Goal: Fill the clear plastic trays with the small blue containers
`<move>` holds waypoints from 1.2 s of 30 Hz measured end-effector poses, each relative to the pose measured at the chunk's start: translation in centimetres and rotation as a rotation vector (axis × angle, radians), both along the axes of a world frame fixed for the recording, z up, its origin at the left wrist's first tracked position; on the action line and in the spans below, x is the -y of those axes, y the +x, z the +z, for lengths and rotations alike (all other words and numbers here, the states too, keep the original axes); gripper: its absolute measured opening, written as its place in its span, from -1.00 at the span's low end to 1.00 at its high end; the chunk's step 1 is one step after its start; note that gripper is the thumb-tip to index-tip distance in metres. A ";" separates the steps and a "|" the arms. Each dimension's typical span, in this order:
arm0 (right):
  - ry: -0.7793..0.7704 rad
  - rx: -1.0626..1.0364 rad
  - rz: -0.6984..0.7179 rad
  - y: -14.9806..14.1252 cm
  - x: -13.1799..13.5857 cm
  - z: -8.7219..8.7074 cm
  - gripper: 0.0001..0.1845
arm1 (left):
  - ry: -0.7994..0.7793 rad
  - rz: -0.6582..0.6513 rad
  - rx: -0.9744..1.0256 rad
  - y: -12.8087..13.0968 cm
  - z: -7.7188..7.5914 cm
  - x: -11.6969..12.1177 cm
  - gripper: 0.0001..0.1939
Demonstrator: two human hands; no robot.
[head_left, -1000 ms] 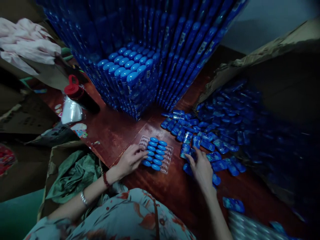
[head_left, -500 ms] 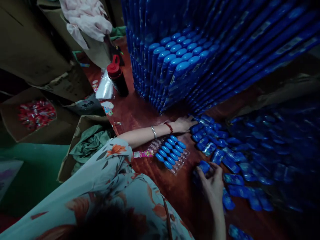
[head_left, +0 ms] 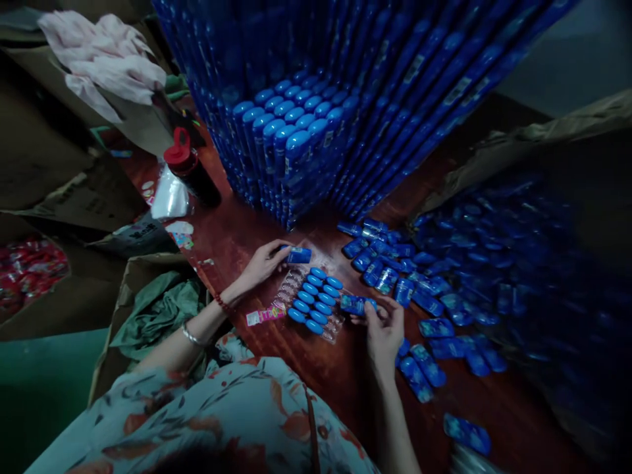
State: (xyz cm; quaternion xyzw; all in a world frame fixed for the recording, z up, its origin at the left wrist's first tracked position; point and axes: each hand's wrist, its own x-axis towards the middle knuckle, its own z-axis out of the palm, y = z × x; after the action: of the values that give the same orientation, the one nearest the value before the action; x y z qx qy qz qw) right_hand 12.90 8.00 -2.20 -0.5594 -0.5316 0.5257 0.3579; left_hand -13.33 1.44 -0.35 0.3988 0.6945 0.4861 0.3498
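Glossy bright blue on a reddish-brown tabletop (head_left: 232, 237), around the left hand (head_left: 264, 263) and right hand (head_left: 385, 324).
Between the hands, bright-blue oval plastic pieces (head_left: 323, 307) fill the middle of a clear, colourless moulded plastic tray (head_left: 289, 288); the dark-blue rectangular packet (head_left: 300, 255) at the left hand is plain-toned, the blue wrapped packet (head_left: 353, 303) at the right mottled lighter; below the left hand, a pink printed paper strip (head_left: 269, 315) has multicoloured lettering, and the pale blue-green fabric garment (head_left: 237, 405) an orange-red floral, dark-leaf pattern.
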 end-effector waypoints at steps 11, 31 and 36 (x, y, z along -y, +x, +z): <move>-0.079 0.134 0.321 2.3 -0.5 -0.4 -0.35 | -0.045 0.023 0.057 -0.8 -1.6 2.6 -0.60; 0.531 0.828 0.590 1.7 -1.8 0.5 -0.64 | 0.020 -0.762 -1.190 -0.2 1.9 0.8 -0.66; 0.541 1.283 0.854 -0.8 -1.2 3.6 -0.60 | -0.016 -0.835 -1.313 1.2 2.1 0.7 -0.72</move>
State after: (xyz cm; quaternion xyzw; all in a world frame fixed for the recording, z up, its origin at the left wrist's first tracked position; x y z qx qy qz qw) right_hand 12.05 9.23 1.43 -0.3951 -0.9089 0.0478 -0.1247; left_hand -12.10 0.72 1.71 0.8310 0.5551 -0.0266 0.0239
